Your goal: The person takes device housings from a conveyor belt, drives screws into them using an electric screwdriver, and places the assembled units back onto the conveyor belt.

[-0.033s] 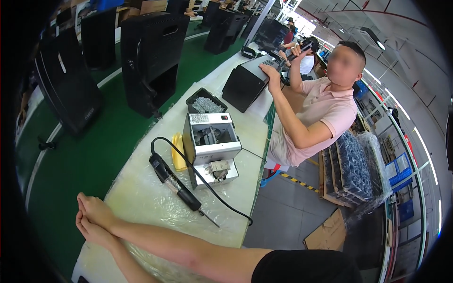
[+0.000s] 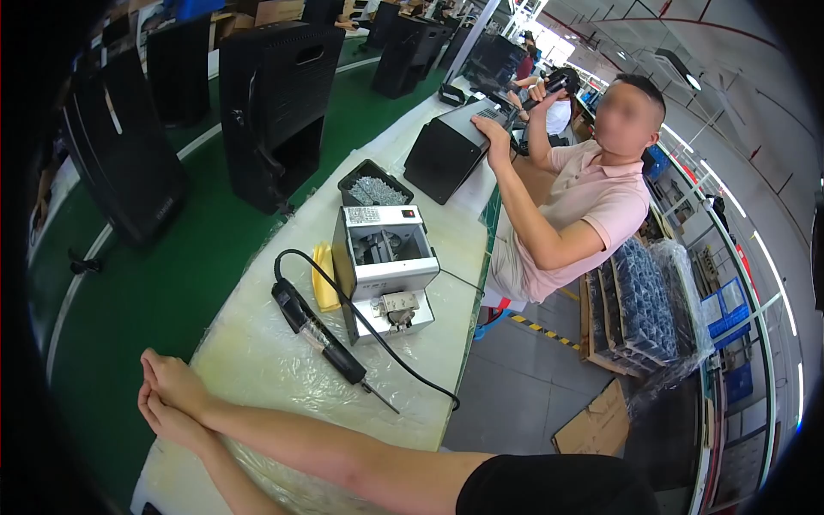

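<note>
Left hand (image 2: 172,425): touching right hand (image 2: 178,388), at worktop's (image 2: 459,233) near left edge.
Fingers (image 2: 149,366): curled; via my feed, can't tell if gripping smth.
Screwdriver (image 2: 319,336): on worktop, far/right of hands, nr metal machine (image 2: 390,279).

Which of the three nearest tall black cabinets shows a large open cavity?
The rightmost cabinet, with its cavity below an oval slot; the leftmost cabinet and middle cabinet show no cavity.

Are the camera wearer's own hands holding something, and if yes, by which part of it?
Nothing is visibly held: the wearer's two hands rest together. The black corded screwdriver lies apart from them on the worktable.
</note>
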Demonstrator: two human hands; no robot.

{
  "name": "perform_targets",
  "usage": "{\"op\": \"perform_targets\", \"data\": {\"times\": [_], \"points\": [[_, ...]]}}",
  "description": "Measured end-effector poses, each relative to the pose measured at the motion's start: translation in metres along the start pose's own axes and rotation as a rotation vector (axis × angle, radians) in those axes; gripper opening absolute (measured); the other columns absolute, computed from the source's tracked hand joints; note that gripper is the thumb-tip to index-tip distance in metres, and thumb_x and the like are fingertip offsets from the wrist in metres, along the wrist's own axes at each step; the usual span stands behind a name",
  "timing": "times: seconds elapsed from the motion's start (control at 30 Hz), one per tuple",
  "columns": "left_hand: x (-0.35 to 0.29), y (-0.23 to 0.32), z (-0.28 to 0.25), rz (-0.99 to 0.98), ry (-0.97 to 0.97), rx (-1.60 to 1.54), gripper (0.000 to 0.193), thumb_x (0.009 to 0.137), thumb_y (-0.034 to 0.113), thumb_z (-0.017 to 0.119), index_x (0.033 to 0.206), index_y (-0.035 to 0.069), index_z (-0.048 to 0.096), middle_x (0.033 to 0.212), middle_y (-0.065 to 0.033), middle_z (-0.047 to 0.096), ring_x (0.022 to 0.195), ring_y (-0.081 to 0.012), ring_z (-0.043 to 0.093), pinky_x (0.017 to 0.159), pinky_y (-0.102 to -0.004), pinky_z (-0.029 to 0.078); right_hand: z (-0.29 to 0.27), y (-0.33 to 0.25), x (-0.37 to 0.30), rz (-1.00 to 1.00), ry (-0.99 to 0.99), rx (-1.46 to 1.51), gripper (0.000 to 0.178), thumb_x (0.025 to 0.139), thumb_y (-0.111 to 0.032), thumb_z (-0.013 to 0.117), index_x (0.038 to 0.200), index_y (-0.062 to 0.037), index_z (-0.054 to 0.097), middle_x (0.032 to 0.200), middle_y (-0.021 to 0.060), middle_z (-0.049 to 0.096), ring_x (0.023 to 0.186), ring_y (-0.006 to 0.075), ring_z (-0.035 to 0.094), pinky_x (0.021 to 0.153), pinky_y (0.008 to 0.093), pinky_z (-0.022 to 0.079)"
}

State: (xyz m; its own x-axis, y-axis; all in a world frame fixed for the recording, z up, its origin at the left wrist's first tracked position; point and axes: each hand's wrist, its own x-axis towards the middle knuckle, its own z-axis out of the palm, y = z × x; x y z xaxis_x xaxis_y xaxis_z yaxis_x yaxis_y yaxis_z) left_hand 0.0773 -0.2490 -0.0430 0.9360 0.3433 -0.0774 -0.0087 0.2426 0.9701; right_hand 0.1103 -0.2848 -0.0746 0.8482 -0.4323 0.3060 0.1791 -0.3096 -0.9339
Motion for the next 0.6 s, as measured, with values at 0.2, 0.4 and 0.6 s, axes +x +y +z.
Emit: {"op": "perform_targets", "data": {"times": [0.2,0.4,0.6], "points": [[0.021,-0.027,-0.007,0.036,-0.048,0.068,0.021,0.091,0.011,0.042,0.098,0.001,0.058,0.099,-0.0108,0.062,0.090,-0.0221,0.060,0.078,-0.0314,0.049,-0.015,-0.001,-0.007,0.051,0.174,0.163,0.013,0.094,-0.013,0.047,0.093,-0.0014,0.051,0.073,0.0190,0.061,0.063,0.0392,0.059,0.054,0.0445,0.045],[0.028,-0.025,-0.010,-0.009,-0.144,-0.090,0.016,0.089,0.005,0.043,0.094,0.001,0.057,0.091,-0.0102,0.062,0.083,-0.0229,0.060,0.073,-0.0296,0.050,-0.019,-0.021,-0.037,0.061,0.251,0.230,0.015,0.094,-0.013,0.046,0.101,-0.0021,0.054,0.092,0.0176,0.060,0.084,0.0335,0.059,0.071,0.0390,0.047],[0.040,-0.046,-0.037,0.794,-0.283,0.586,0.009,0.088,0.007,0.053,0.091,0.003,0.060,0.082,-0.0060,0.060,0.075,-0.0164,0.058,0.065,-0.0278,0.049,-0.028,-0.042,-0.046,0.034,0.170,0.369,0.024,0.083,-0.016,0.050,0.098,-0.0004,0.062,0.097,0.0146,0.061,0.092,0.0297,0.058,0.084,0.0388,0.045]]}}
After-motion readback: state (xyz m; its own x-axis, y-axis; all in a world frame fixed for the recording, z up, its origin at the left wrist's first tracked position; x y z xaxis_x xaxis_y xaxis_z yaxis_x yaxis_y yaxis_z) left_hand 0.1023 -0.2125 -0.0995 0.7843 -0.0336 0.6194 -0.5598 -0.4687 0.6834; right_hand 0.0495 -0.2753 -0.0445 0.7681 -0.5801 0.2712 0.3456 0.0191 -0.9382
